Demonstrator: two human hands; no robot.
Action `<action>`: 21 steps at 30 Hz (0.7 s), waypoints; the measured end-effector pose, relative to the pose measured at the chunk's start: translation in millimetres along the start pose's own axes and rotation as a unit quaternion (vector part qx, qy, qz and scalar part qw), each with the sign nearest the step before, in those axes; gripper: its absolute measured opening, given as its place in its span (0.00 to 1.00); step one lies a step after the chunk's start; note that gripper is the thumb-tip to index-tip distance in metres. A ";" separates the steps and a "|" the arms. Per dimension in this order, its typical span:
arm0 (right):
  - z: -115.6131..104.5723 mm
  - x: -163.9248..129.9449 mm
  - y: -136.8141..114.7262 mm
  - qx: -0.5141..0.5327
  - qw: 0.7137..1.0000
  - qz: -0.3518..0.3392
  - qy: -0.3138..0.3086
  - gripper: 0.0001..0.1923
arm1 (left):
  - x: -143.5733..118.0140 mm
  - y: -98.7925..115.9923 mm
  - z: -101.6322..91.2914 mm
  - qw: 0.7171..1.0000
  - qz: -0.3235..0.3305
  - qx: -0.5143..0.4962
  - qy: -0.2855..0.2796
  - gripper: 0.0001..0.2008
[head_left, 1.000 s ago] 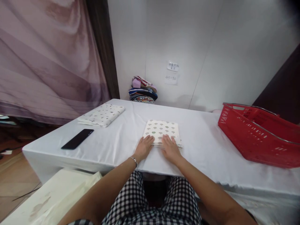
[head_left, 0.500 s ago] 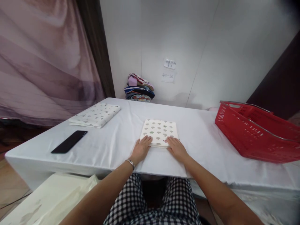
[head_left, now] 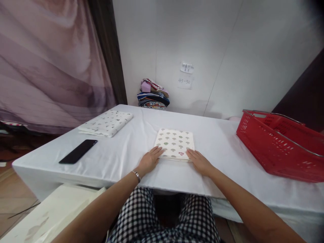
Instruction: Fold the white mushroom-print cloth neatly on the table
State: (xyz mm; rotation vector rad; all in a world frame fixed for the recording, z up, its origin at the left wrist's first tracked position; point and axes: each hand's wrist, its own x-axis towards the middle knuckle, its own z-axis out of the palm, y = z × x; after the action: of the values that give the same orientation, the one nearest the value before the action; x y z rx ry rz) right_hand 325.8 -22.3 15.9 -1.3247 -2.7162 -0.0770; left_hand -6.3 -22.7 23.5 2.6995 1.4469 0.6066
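Our fingers (head_left: 158, 152) lie flat and spread, gripping nothing — left hand (head_left: 149, 160) and right hand (head_left: 199, 161) press the near corners of a folded mushroom-print cloth (head_left: 175, 143) at the white surface (head_left: 222, 152) centre. Uneven pressure could skew its folds — black phone (head_left: 78, 151) lies well left.

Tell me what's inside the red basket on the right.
The red basket tilts toward the wall; only its slotted walls and metal handle show. No contents are visible through the slots or above the rim, but the near wall hides its floor, so I cannot confirm it is empty.
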 end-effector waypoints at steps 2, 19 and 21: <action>-0.6 2.5 -0.7 -0.009 1.000 0.003 0.000 0.33 | 1.1 -0.1 -3.5 1.000 0.001 0.010 -0.025 0.32; -30.4 18.2 -2.1 0.064 0.994 0.089 0.016 0.34 | 11.4 13.1 -6.7 0.998 -0.027 0.045 -0.020 0.34; -35.7 18.4 -1.8 0.078 0.993 0.092 0.010 0.34 | 11.0 16.1 -7.9 0.999 -0.030 0.042 -0.009 0.32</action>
State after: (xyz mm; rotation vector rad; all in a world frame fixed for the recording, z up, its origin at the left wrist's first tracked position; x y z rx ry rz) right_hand 316.2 -12.5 53.7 -1.5089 -2.5104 0.1345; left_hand 9.2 -24.2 37.5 2.7045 1.5774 0.5299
